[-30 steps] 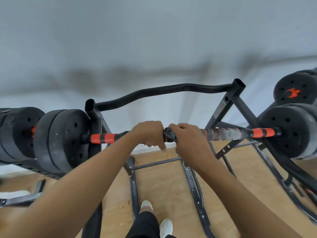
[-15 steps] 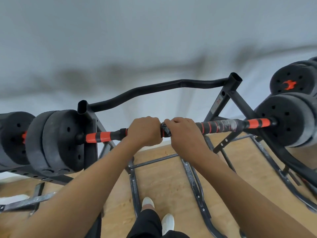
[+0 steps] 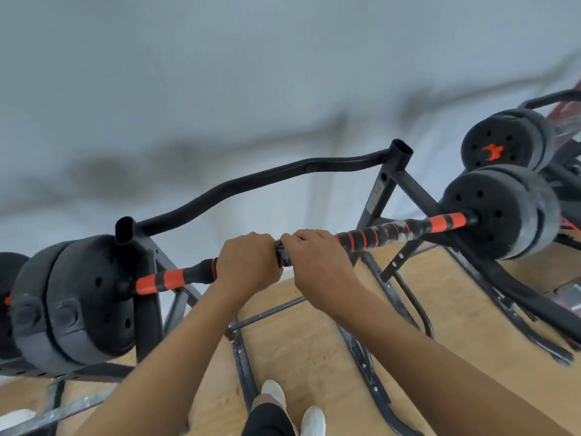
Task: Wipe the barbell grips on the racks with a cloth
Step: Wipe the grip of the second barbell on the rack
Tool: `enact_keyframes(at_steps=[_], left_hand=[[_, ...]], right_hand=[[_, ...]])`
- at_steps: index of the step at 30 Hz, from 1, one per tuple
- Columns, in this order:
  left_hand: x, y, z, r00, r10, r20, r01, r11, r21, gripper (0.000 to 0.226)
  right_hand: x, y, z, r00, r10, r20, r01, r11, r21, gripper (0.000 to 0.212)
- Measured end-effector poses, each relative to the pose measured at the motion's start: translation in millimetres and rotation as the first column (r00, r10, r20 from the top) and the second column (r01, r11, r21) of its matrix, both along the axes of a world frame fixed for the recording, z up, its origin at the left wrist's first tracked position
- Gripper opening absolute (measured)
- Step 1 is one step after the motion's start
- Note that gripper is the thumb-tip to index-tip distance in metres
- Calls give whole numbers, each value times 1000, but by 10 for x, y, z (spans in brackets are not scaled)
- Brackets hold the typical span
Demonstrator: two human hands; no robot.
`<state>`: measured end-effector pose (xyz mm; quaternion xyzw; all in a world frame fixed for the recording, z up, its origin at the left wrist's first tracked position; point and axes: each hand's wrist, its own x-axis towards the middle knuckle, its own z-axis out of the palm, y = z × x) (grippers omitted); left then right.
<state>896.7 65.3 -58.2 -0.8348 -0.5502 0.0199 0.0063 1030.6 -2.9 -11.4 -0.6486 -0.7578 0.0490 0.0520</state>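
Pale grey wall [image 3: 220,89] behind, wooden floor [image 3: 456,303] below; black steel rack [image 3: 377,196] between them.

Item 1: barbell [image 3: 393,231], resting across the rack. Its long axis runs crosswise to both forearms, lower on the left and higher on the right. Black plates sit at the left end [image 3: 88,297] and the right end [image 3: 500,212].

Item 2: left hand [image 3: 245,265], fingers curled over the bar just left of its middle, knuckles up.

Item 3: right hand [image 3: 317,262], fingers likewise wrapped over the bar, nearly touching the left hand.

Item 4: dark crumpled band [image 3: 280,253] showing between the hands. Whether this is the cloth or a collar on the bar cannot be told.

Item 5: grips. A striped orange-and-black section with whitish scuffs starts just outside the right hand and runs to the right plates. A shorter orange section lies outside the left hand.

Assessment: each grip lies outward along the bar from its nearer hand, so a wipe would probably slide sideways along the axis.

Item 6: white shoes [image 3: 311,416], beneath the hands.
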Motion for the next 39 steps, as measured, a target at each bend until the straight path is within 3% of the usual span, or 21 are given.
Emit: enact_keyframes(at_steps=[3, 5, 7, 9, 11, 14, 16, 18, 20, 22, 24, 26, 28, 30, 32, 33, 34, 36, 37, 39], left_hand=[[21, 230, 139, 999, 22, -28, -32, 912, -408, 26], [45, 290, 184, 999, 40, -32, -51, 849, -526, 32], [48, 206, 152, 995, 99, 11, -86, 908, -410, 38], [32, 13, 90, 987, 154, 46, -145, 978, -148, 39], [14, -158, -2, 994, 97, 44, -100, 991, 90, 33], [-12, -171, -22, 998, 37, -51, -27, 981, 190, 23], [3, -55, 55, 996, 42, -80, -34, 995, 96, 28], [20, 95, 157, 999, 31, -45, -38, 987, -153, 30], [41, 217, 333, 998, 56, -10, -53, 856, -514, 29], [42, 261, 452, 996, 86, 37, -40, 748, -662, 30], [54, 179, 432, 993, 97, 67, -46, 842, -537, 30], [24, 15, 240, 995, 91, 29, -85, 986, -146, 28], [-7, -157, 37, 996, 76, -52, -69, 989, 128, 26], [22, -155, -2, 996, 77, -52, -65, 976, 209, 25], [29, -35, 76, 996, 59, -73, -53, 995, 80, 30], [35, 50, 157, 998, 45, -45, -49, 995, -85, 32], [29, 130, 256, 999, 51, -1, -48, 947, -316, 33], [8, 238, 476, 989, 117, 92, -20, 716, -698, 30], [0, 266, 518, 984, 122, 129, 17, 660, -751, 29], [-14, 231, 478, 975, 130, 181, 20, 758, -652, 26]], right_hand=[[-29, -98, -24, 999, 30, 13, -31, 998, 56, 46], [-27, -134, -21, 999, 43, 5, -43, 997, 64, 49], [21, -88, -43, 998, 46, -34, -44, 998, 49, 52], [29, -20, -65, 999, 35, -41, -32, 998, 56, 50], [-5, 21, -80, 1000, 12, -25, -10, 998, 70, 41], [-63, 4, -128, 999, -32, -39, 36, 995, 90, 31], [-78, -36, -150, 998, -42, -56, 48, 993, 103, 31], [-101, -77, -160, 996, -54, -74, 61, 993, 100, 32], [-145, -103, -155, 996, -57, -75, 65, 993, 100, 32], [-149, -85, -132, 998, -47, -48, 51, 994, 100, 30], [-109, -28, -95, 998, -46, -30, 49, 993, 105, 27], [-89, 21, -77, 997, -61, -38, 65, 991, 117, 23], [-114, 29, -87, 996, -76, -47, 81, 990, 119, 21], [-136, -18, -141, 997, -73, -29, 76, 988, 138, 24], [-121, -66, -170, 998, -54, -27, 57, 991, 121, 31], [-112, -78, -179, 998, -51, -30, 54, 991, 120, 34], [-111, -91, -186, 999, -48, -21, 51, 991, 126, 36], [-118, -93, -168, 999, -35, 22, 31, 991, 129, 35], [-113, -73, -158, 999, -24, 39, 19, 991, 130, 33], [-82, -7, -133, 999, -15, 35, 10, 991, 136, 27]])
